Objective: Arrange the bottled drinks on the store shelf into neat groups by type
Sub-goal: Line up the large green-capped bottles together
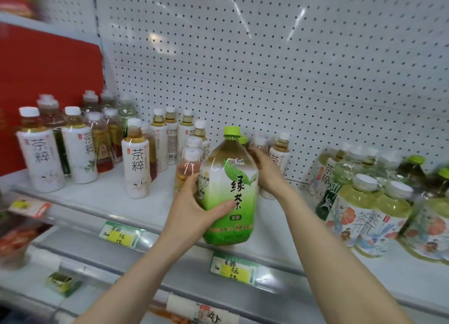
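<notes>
**Shelf count**

Two hands, a left hand (192,205) and a right hand (268,170); one large green-tea bottle (230,175); three white-labelled tea bottles (40,158) front left, those behind too crowded to count; two floral-labelled bottles (359,212) front right; two yellow price tags (120,233).

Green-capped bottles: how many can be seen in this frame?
4. The large green tea bottle gripped by the left hand and right hand; a second green cap just behind it; two dark bottles at the far right. Others may be hidden.

- Second green-capped bottle (243,139): mostly hidden behind the green bottle (228,190).
- Price tags (233,270): writing too blurred to read.
- Far-right bottles (436,224): cut off by the edge.
</notes>
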`<state>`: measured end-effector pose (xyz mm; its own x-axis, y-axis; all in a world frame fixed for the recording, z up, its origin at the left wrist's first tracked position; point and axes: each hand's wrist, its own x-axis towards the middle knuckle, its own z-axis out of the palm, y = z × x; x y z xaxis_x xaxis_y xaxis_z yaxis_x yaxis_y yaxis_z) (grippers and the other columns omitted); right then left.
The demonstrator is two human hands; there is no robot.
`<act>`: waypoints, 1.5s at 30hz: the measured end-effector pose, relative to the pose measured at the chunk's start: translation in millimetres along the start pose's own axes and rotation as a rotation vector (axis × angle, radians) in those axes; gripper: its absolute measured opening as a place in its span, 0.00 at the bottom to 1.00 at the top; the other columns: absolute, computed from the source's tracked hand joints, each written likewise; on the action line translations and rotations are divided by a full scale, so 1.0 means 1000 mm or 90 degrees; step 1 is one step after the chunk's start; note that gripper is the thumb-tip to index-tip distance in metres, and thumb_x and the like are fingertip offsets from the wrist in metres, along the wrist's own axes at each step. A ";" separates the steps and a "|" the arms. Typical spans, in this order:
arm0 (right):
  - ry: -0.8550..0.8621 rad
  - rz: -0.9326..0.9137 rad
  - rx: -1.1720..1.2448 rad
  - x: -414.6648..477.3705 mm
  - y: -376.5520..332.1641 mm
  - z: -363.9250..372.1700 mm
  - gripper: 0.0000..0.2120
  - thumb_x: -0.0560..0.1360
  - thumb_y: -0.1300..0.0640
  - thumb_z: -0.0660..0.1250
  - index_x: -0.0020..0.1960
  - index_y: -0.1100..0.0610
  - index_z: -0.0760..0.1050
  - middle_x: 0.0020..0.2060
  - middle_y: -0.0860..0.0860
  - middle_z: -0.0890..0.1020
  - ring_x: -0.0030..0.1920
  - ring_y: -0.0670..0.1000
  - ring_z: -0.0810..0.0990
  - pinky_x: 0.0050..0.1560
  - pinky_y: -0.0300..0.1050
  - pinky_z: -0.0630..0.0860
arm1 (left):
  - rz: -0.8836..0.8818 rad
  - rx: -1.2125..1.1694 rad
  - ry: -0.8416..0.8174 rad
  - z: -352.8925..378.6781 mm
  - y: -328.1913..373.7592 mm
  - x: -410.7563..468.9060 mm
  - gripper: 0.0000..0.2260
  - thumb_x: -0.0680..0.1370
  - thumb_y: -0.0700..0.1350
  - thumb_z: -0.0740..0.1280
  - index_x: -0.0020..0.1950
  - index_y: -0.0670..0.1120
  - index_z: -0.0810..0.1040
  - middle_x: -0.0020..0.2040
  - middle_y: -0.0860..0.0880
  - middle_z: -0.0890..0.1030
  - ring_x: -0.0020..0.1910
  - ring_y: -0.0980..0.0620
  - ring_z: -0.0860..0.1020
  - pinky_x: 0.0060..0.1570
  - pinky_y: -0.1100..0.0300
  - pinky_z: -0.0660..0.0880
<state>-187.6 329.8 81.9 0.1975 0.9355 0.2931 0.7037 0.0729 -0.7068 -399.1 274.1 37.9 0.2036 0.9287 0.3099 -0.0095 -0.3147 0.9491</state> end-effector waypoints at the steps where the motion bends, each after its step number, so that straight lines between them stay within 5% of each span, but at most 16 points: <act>1: -0.009 -0.003 -0.007 0.007 0.008 0.006 0.37 0.67 0.37 0.69 0.71 0.54 0.69 0.64 0.52 0.78 0.62 0.52 0.78 0.62 0.47 0.74 | -0.005 -0.001 0.005 -0.004 0.000 -0.002 0.33 0.56 0.57 0.81 0.58 0.60 0.73 0.52 0.60 0.83 0.51 0.59 0.82 0.53 0.50 0.81; 4: -0.022 -0.023 -0.010 0.011 0.020 0.014 0.38 0.71 0.41 0.71 0.75 0.50 0.62 0.70 0.54 0.72 0.67 0.55 0.74 0.68 0.57 0.70 | -0.014 0.007 0.038 -0.011 0.000 -0.011 0.37 0.54 0.59 0.79 0.61 0.57 0.73 0.53 0.58 0.83 0.51 0.58 0.82 0.53 0.49 0.80; 12: 0.021 -0.001 -0.110 -0.045 0.026 -0.023 0.35 0.77 0.47 0.68 0.77 0.52 0.56 0.69 0.59 0.67 0.68 0.60 0.70 0.68 0.50 0.66 | -0.048 -0.022 0.070 -0.010 -0.011 -0.035 0.39 0.54 0.56 0.80 0.63 0.52 0.73 0.53 0.54 0.84 0.50 0.52 0.84 0.50 0.49 0.81; 17: 0.020 0.001 -0.116 -0.080 0.037 -0.053 0.38 0.74 0.41 0.70 0.77 0.50 0.57 0.69 0.56 0.69 0.68 0.57 0.72 0.64 0.50 0.68 | -0.060 -0.055 0.080 0.006 -0.020 -0.048 0.31 0.59 0.45 0.83 0.58 0.49 0.74 0.47 0.53 0.84 0.43 0.58 0.84 0.38 0.65 0.79; 21: 0.093 0.003 -0.046 -0.088 0.039 -0.034 0.43 0.69 0.35 0.71 0.77 0.47 0.57 0.71 0.51 0.70 0.68 0.54 0.72 0.65 0.52 0.70 | -0.068 -0.075 0.080 0.016 -0.026 -0.055 0.37 0.54 0.52 0.81 0.60 0.49 0.74 0.49 0.52 0.84 0.45 0.55 0.84 0.40 0.62 0.80; 27: 0.168 0.043 0.011 -0.099 0.032 -0.029 0.41 0.69 0.34 0.70 0.76 0.47 0.59 0.71 0.50 0.71 0.68 0.54 0.72 0.67 0.57 0.69 | -0.055 -0.082 0.029 0.014 -0.019 -0.061 0.36 0.60 0.47 0.81 0.64 0.45 0.72 0.52 0.51 0.82 0.44 0.58 0.84 0.39 0.64 0.80; 32: 0.234 0.053 0.046 -0.141 0.024 -0.052 0.36 0.72 0.41 0.72 0.75 0.48 0.62 0.63 0.43 0.73 0.61 0.45 0.70 0.59 0.41 0.64 | -0.060 -0.121 -0.019 0.003 -0.012 -0.059 0.37 0.59 0.48 0.82 0.65 0.44 0.73 0.55 0.48 0.82 0.47 0.57 0.83 0.41 0.64 0.80; 37: 0.307 0.090 0.044 -0.198 0.020 -0.080 0.36 0.70 0.40 0.74 0.74 0.46 0.64 0.64 0.43 0.75 0.64 0.46 0.73 0.67 0.51 0.70 | -0.061 -0.168 -0.079 0.018 -0.006 -0.059 0.40 0.58 0.47 0.82 0.68 0.43 0.71 0.57 0.48 0.82 0.53 0.51 0.82 0.45 0.61 0.80; 41: 0.354 0.124 0.009 -0.248 0.026 -0.105 0.35 0.71 0.42 0.74 0.74 0.46 0.65 0.58 0.37 0.72 0.62 0.42 0.71 0.68 0.49 0.69 | -0.079 -0.189 -0.134 0.052 -0.003 -0.070 0.37 0.60 0.47 0.78 0.67 0.42 0.72 0.58 0.46 0.81 0.56 0.48 0.81 0.51 0.52 0.80; 45: 0.388 0.170 -0.007 -0.293 0.040 -0.137 0.38 0.71 0.42 0.74 0.76 0.48 0.62 0.63 0.38 0.70 0.66 0.44 0.69 0.68 0.49 0.68 | -0.076 -0.188 -0.212 0.096 0.003 -0.089 0.40 0.56 0.51 0.79 0.65 0.42 0.72 0.58 0.45 0.81 0.54 0.50 0.82 0.47 0.57 0.80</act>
<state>-124.0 10.8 55.6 0.7138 0.5584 0.4227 0.5836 -0.1406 -0.7998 -323.1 171.9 8.1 0.5236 0.8261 0.2082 -0.2356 -0.0944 0.9672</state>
